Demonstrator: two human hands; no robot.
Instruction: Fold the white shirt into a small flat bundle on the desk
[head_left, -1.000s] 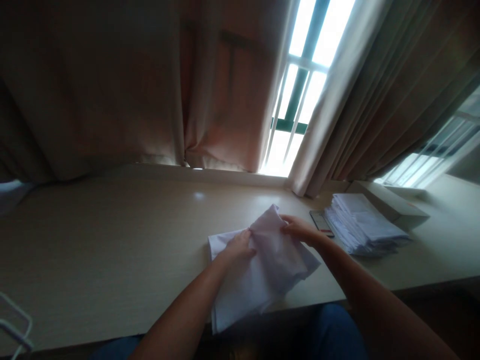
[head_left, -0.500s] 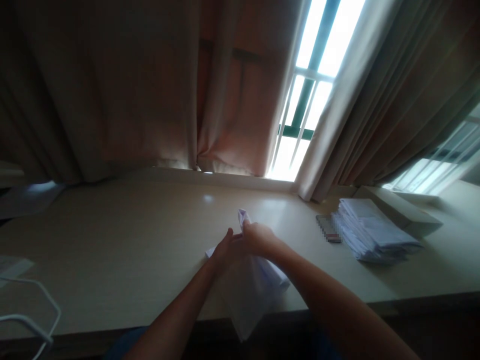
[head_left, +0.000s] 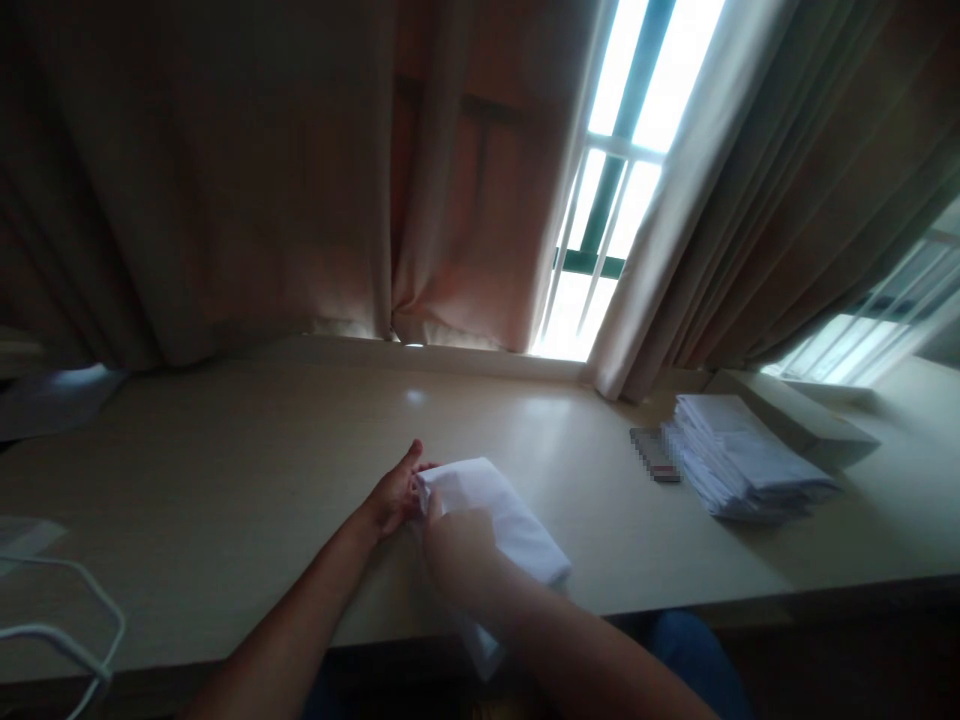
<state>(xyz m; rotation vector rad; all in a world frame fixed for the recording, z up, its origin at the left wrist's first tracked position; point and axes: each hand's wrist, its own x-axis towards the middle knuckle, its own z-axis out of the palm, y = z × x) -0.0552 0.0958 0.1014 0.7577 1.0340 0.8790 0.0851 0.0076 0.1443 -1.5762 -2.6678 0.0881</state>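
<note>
A folded white bundle (head_left: 517, 520), either cloth or thin plastic, lies slantwise at the front of the table, with a loose corner hanging past the edge. My right hand (head_left: 461, 550) reaches across its near side and grips its left end, fingers bent around the material. Against that same left end is my left hand (head_left: 397, 495), thumb raised and apart, its fingertips partly hidden behind the bundle. It touches the edge without visibly gripping it.
On the right rests a stack of folded white pieces (head_left: 750, 460), in front of a pale box (head_left: 795, 415). A blurred-out flat object (head_left: 655, 455) sits just left of the stack. White cables (head_left: 67, 645) curl at the lower left. Curtains (head_left: 300, 180) hang behind the table (head_left: 225, 480).
The white bundle has come down flatter, its broad face now showing. My left hand has shifted left with its thumb lifted, and my right hand has moved left and nearer to me.
</note>
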